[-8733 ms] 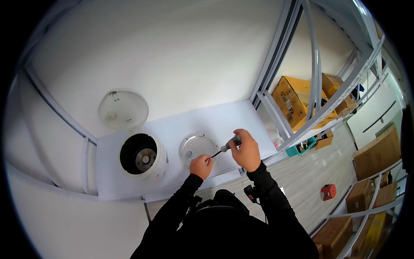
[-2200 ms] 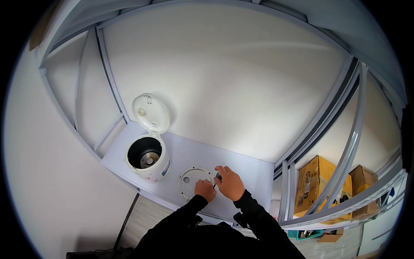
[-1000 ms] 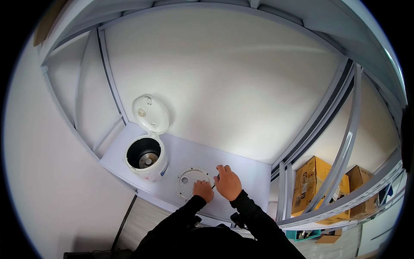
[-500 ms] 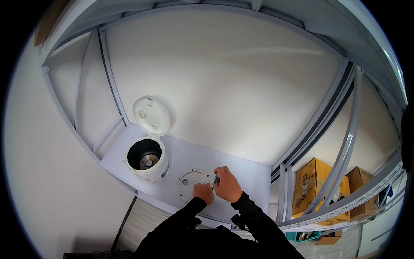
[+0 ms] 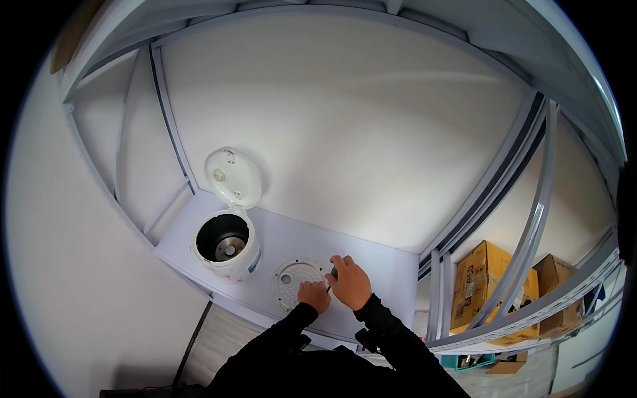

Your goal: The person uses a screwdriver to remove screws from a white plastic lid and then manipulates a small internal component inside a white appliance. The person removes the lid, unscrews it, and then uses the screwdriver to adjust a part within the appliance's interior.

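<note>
A round white perforated plate lies on the pale counter. My left hand rests on its right edge with curled fingers; what is under the fingertips is hidden. Just right of and above it, my right hand grips a screwdriver, its shaft angled down toward the left fingertips. To the left stands a white rice cooker with its lid raised against the back wall; inside are dark walls and a metal disc with a round centre piece.
A pale metal frame surrounds the counter. At the right are yellow and brown cardboard boxes, with a teal bin and an open carton lower down. A dark bar runs at the lower left.
Since the oldest frame my view has swung, showing more of the back wall and upper frame. Over the last two seconds both hands stay at the plate's right edge, with only slight shifts.
</note>
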The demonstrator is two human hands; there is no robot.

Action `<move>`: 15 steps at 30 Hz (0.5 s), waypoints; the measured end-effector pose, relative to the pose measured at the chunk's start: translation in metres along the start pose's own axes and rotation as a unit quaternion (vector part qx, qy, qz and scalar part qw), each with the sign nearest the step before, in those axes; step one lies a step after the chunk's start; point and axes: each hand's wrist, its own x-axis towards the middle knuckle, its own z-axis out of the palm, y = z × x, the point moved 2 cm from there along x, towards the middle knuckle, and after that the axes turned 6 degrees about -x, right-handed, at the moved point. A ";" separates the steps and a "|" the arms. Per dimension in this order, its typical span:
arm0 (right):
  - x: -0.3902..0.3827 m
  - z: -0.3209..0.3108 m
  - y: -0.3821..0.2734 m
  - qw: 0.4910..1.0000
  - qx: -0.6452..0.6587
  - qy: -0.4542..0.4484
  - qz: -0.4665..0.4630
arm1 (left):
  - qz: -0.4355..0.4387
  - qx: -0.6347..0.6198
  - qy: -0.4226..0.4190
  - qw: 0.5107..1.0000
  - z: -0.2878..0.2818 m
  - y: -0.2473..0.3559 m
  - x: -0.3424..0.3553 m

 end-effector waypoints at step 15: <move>0.000 0.003 0.002 0.992 0.119 0.010 -0.050 | 0.006 0.004 0.016 1.000 0.011 -0.007 0.004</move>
